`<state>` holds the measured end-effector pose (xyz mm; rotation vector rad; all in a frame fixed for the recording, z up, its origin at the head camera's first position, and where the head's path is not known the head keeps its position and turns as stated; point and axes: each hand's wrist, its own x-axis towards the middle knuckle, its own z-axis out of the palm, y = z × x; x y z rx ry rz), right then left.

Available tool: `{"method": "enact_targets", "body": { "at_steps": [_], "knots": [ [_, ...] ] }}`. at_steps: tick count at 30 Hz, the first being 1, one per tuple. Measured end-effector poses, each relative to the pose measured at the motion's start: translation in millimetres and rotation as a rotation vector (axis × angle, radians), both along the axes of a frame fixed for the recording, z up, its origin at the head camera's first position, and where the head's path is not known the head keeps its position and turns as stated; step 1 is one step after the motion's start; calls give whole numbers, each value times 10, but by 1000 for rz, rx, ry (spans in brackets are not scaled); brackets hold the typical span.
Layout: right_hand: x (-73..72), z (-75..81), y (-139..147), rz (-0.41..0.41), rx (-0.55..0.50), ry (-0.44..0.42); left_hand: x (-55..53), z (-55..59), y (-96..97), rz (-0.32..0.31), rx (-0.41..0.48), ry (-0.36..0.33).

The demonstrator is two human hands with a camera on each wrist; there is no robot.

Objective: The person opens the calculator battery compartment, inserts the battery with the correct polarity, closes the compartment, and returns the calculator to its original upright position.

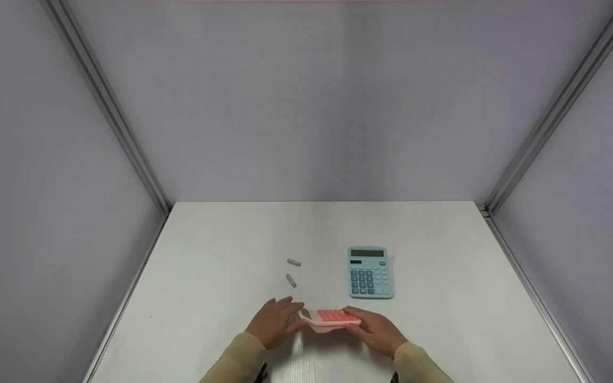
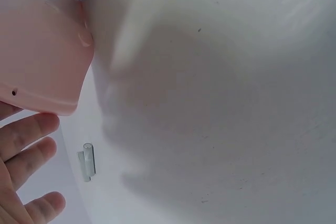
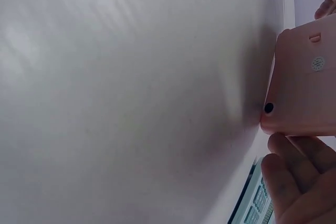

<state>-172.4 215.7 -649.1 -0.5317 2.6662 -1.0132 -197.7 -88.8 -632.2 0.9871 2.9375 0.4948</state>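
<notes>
Pink calculator [image 1: 333, 316] between fingers [image 2: 31, 131], seemingly aloft

Smooth plastic on the pink calculator [image 2: 42, 51] and blue calculator [image 1: 370, 271], softly glossy tabletop [image 1: 221, 250], dull metal rails [image 1: 109, 109].

The near edge of the worktop [image 1: 189, 298] is cut off in the head view, and the key marks on the pink calculator [image 1: 334, 316] are too small to read. From the right wrist, the right hand [image 3: 302, 184] hides some of the blue calculator [image 3: 252, 203]; the round sticker [image 3: 318, 64] looks fuzzy.
</notes>
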Motion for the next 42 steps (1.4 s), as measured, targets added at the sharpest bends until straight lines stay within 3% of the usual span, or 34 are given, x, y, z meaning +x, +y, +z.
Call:
{"method": "enact_targets", "body": {
  "at_steps": [12, 19, 24, 33, 42],
  "knots": [
    [-48, 20, -28, -72, -38, 142, 31, -23, -5, 33, 48, -63],
    [-73, 25, -59, -101, -80, 224, 37, -57, 14, 57, 97, -55],
    [-93, 26, -57, -112, -99, 271, 20, -79, 35, 92, 149, -104],
    [-120, 52, -37, -99, -67, 338, -18, -117, 42, 83, 209, -131],
    [-130, 65, -19, -102, -64, 325, 5, -97, 53, 109, 206, -183]
  ]
}}
